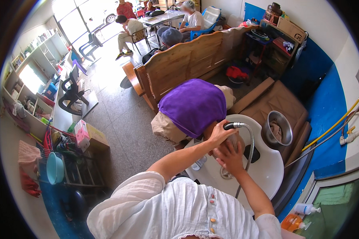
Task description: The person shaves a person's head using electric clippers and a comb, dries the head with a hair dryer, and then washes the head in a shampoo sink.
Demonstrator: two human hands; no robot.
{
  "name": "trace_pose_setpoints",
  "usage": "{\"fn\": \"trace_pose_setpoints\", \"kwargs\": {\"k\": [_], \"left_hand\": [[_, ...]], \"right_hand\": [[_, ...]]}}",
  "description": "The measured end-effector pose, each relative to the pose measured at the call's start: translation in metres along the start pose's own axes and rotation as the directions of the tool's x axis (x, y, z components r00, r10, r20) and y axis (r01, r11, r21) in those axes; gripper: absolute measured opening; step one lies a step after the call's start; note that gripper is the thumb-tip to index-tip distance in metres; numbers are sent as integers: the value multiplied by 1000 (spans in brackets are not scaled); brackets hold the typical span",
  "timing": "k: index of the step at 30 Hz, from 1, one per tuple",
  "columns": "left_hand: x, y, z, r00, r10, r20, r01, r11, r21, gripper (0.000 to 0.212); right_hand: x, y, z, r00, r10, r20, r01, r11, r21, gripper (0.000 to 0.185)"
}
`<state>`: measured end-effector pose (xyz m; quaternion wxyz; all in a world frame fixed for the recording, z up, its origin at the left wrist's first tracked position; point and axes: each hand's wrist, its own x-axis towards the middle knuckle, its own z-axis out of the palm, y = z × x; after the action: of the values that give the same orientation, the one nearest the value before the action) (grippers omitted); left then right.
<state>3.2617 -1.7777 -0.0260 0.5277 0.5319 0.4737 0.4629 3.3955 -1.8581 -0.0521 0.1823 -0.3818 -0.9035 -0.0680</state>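
A person with a purple towel (197, 104) over the shoulders bends over a white washbasin (269, 176). My left hand (221, 133) grips a black hand shower (229, 125) beside the person's wet head (234, 140); its metal hose (252, 140) curves down across the basin. My right hand (229, 156) lies on the head, fingers spread, partly hiding it. Water from the shower cannot be made out clearly. Below my hands the round drain (226, 173) shows.
A metal bowl with a cloth (275, 131) rests on a brown padded seat (282, 101) at right. Pump bottles (305, 208) stand at lower right. Behind the bent person is a wooden bench (182, 62). Several people sit farther back. At left are a cardboard box (97, 137) and a blue basin (55, 168).
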Motion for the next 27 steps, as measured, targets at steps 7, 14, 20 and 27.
{"fn": "trace_pose_setpoints", "kwargs": {"k": [7, 14, 20, 27], "left_hand": [[12, -7, 19, 995, 59, -83, -59, 998, 8, 41], [11, -19, 32, 989, 140, -44, -131, 977, 170, 38], [0, -11, 20, 991, 19, -131, -13, 999, 43, 38], [5, -5, 27, 943, 195, -270, -202, 979, 2, 37]], "right_hand": [[28, 55, 32, 808, 588, -38, -505, 724, 469, 40], [-20, 89, 75, 343, 772, 536, -239, -480, 844, 54], [9, 21, 37, 647, 671, -362, -337, 678, 654, 34], [66, 69, 23, 943, 328, -64, -305, 923, 236, 35]]}}
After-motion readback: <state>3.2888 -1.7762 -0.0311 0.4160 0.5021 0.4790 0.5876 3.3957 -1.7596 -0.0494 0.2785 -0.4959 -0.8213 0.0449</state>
